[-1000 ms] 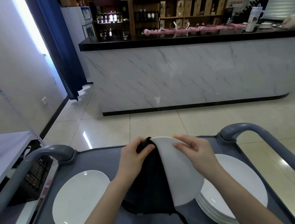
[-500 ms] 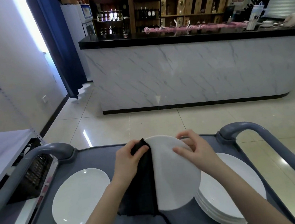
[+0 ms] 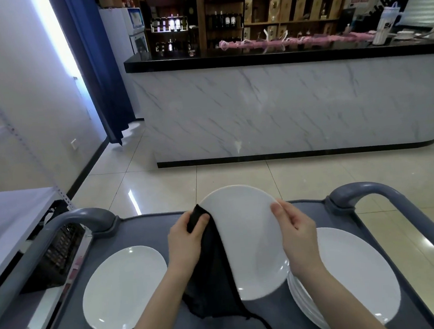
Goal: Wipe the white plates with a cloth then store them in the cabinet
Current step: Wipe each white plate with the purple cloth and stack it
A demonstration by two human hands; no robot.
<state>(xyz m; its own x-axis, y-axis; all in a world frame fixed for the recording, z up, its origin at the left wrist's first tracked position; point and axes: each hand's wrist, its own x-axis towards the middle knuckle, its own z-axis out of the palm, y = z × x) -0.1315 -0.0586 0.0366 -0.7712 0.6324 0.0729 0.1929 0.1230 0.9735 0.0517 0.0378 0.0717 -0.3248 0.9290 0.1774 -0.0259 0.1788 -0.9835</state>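
I hold a white plate [image 3: 248, 237] tilted up above the grey cart [image 3: 142, 228]. My left hand [image 3: 187, 239] grips a black cloth [image 3: 212, 277] against the plate's left rim, and the cloth hangs down below the hand. My right hand [image 3: 296, 232] holds the plate's right rim, thumb on its face. A single white plate [image 3: 124, 288] lies flat on the cart at the left. A stack of white plates [image 3: 351, 276] sits on the cart at the right, partly behind my right forearm.
The cart has raised grey handles at the left [image 3: 84, 218] and right [image 3: 365, 190]. A metal shelf unit [image 3: 10, 216] stands close on the left. Beyond a strip of tiled floor [image 3: 238, 178] is a marble-fronted counter [image 3: 284, 106].
The held plate has turned and risen, showing more of its face. My right hand shifted from its upper face to the right rim. The cloth moved toward the plate's left edge.
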